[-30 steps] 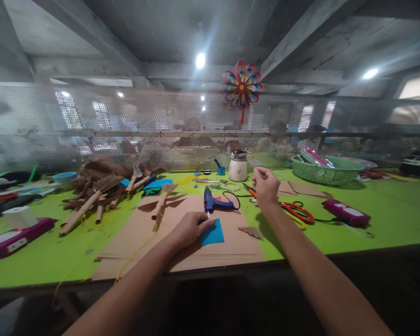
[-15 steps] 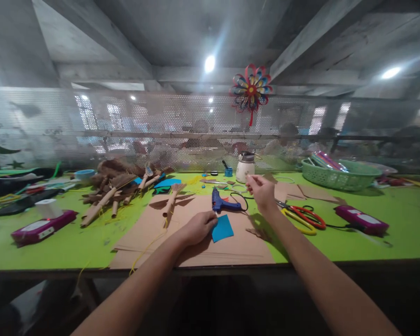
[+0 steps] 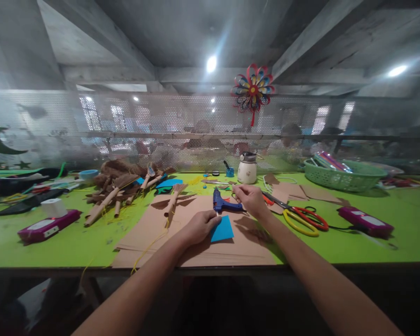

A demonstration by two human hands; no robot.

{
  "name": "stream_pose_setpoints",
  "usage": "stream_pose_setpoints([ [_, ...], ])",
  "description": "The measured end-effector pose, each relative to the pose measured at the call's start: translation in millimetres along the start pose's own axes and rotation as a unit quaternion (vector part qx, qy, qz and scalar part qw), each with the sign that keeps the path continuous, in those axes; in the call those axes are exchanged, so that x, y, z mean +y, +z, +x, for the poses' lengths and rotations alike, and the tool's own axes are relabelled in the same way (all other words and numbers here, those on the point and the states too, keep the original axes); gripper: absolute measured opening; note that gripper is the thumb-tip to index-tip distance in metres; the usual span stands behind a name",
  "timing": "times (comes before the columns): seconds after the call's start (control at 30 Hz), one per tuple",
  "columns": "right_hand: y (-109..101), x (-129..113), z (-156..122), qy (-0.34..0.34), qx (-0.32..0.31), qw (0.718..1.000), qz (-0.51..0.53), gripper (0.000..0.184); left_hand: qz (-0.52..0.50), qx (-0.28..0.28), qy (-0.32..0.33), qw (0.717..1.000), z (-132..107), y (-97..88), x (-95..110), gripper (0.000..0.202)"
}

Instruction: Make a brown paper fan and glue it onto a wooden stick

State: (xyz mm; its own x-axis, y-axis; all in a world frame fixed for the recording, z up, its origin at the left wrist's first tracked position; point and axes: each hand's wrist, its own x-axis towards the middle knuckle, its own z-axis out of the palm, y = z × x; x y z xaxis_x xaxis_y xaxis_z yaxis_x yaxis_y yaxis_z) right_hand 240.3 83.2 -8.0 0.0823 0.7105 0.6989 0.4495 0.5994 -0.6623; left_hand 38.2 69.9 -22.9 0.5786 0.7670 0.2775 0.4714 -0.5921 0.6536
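My left hand (image 3: 201,227) is closed on the edge of a small square of blue paper (image 3: 224,229), held low over brown paper sheets (image 3: 154,254). A thin white tip shows by its fingers, below a blue glue gun (image 3: 227,203) that lies on the sheets. My right hand (image 3: 254,200) is beside the glue gun's handle, its thumb and fingers pinched together. What sits in that pinch, if anything, is too small to make out. Left of the glue gun lies a rolled brown paper figure (image 3: 173,200) with a frayed top and yellow string.
Scissors with red and yellow handles (image 3: 303,220) lie to the right, near a purple power strip (image 3: 366,221). A green basket (image 3: 346,177) and a white bottle (image 3: 247,170) stand farther back. Brown paper rolls (image 3: 107,203) pile up at left, behind another purple power strip (image 3: 49,226).
My right hand has moved left and slightly down, from near the bottle to beside the glue gun's handle, still pinched. My left hand keeps the blue paper in about the same place.
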Motion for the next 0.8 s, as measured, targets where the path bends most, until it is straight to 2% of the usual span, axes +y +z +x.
stream_pose_setpoints([
  [0.17,1,-8,-3,-0.024,-0.026,0.999,-0.022,0.037,-0.001,0.014,-0.014,1.000,-1,1.5,-2,0.030],
  [0.27,1,-12,-4,-0.042,-0.047,0.997,-0.035,0.034,-0.011,-0.001,-0.016,1.000,-1,-0.1,0,0.024],
  [0.43,2,-12,-6,-0.051,-0.165,0.984,-0.044,0.030,-0.050,-0.030,-0.018,0.998,0,-3.1,1,0.015],
  [0.6,6,-7,-7,-0.013,-0.257,0.966,-0.033,0.022,-0.044,-0.035,-0.017,0.998,1,-3.8,-1,0.014],
  [0.7,7,-7,-6,0.016,-0.249,0.968,-0.005,0.022,-0.053,-0.030,-0.010,0.998,1,-3.7,-2,0.013],
  [0.8,6,-8,-5,0.026,-0.187,0.982,0.011,0.033,-0.044,-0.023,-0.007,0.999,1,-3.1,-3,0.012],
])
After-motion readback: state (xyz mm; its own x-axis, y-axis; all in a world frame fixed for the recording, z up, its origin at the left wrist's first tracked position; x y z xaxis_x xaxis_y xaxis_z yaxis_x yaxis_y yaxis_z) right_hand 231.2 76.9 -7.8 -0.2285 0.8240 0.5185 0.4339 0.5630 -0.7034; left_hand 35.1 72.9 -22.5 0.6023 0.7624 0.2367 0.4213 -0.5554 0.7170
